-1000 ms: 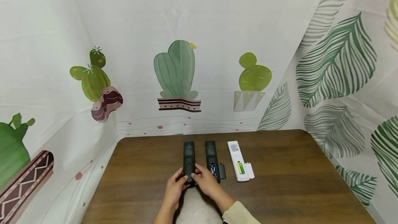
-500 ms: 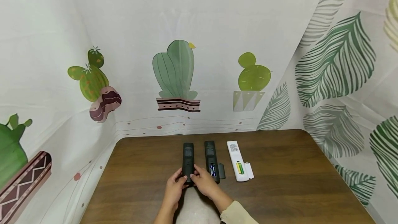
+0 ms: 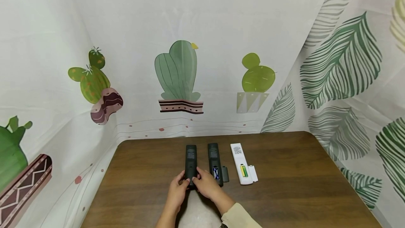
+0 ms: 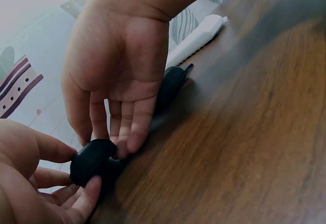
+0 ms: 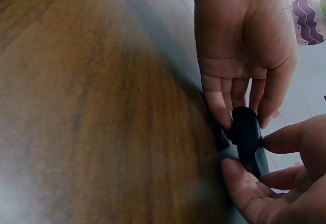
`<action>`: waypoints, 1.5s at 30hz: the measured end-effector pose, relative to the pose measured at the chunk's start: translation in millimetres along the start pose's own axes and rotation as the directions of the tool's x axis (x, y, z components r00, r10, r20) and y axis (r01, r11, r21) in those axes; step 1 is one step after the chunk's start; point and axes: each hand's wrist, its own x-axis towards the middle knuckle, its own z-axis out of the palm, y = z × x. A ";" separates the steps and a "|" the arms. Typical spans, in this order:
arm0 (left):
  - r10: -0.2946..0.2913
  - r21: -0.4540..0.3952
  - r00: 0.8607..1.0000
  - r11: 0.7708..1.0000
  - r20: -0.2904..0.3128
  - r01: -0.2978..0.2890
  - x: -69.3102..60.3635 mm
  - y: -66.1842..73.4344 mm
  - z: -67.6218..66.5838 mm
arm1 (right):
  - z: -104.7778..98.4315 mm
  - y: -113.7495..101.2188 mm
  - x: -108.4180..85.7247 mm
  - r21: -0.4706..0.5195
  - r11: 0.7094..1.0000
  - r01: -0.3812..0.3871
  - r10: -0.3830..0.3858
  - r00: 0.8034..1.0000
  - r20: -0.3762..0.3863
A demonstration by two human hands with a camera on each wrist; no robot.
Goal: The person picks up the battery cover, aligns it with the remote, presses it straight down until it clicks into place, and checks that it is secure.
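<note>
Beige sleeve [image 3: 239, 216] at bottom center. Left hand [image 3: 177, 192] and right hand [image 3: 207, 185], lower center: fingers of both clamped on the near end of a black remote [image 3: 191, 163], one hand per side, thumbs over its back. Grip looks the same as a second ago; the head view's contents have slid slightly left. Remote sits just left of center, lower half of frame, long side pointing up-frame. Back faces up: matte black, grayish label toward far end, small notch about midway.

To its right, second black remote [image 3: 213, 156], battery compartment open, blue batteries [image 3: 216, 173] inside, count unclear; dark cover [image 3: 225, 174] just beside its right edge. Farther right, white remote [image 3: 238, 156], compartment also open, green-and-yellow battery [image 3: 244, 171] in it, printed label up top, white cover [image 3: 253, 173] by its right edge. These two lie as before on the brown wood-grain surface [image 3: 284, 171]. Behind, a white cloth [image 3: 218, 20] printed with potted cacti and leaves fills the upper frame.
</note>
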 end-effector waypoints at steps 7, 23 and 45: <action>0.017 0.105 0.999 0.994 -0.039 -0.013 1.3 3.0 -0.8 | -0.6 -1.8 0.9 -0.003 1.000 -0.015 0.015 1.000 0.007; 0.035 0.150 0.996 0.988 -0.085 -0.022 4.9 -1.9 -1.1 | 3.0 2.4 4.7 -0.082 0.997 0.002 -0.003 1.000 -0.005; 0.052 0.187 0.990 0.982 -0.131 -0.027 6.5 -7.4 1.7 | 6.4 4.0 3.6 -0.190 0.981 0.043 -0.048 0.999 -0.022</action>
